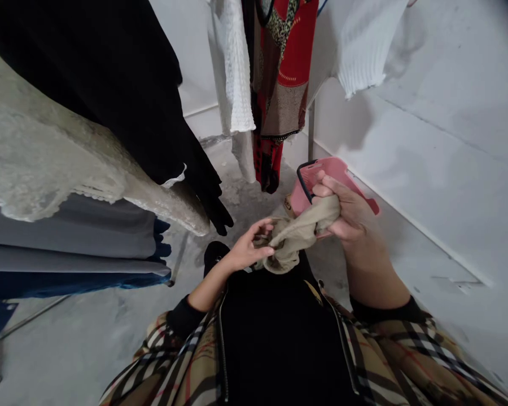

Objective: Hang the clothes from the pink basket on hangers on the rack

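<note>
A bunched beige-khaki cloth garment [294, 235] stretches between my two hands in front of my lap; its exact kind is not clear from the folds. My right hand [342, 208] is closed around its upper right end, with the fingers curled near the pink basket behind. At the cloth's lower left end, my left hand [254, 245] holds it between thumb and fingers. Part of the left fingers is hidden by the folds.
A pink plastic basket [334, 169] with a dark handle stands by the white wall [449, 141]. Ahead hang a red patterned garment [294, 62] and a white knit [239, 73]. On the left hang black [110, 84], cream lace [38, 163] and grey [68, 231] clothes.
</note>
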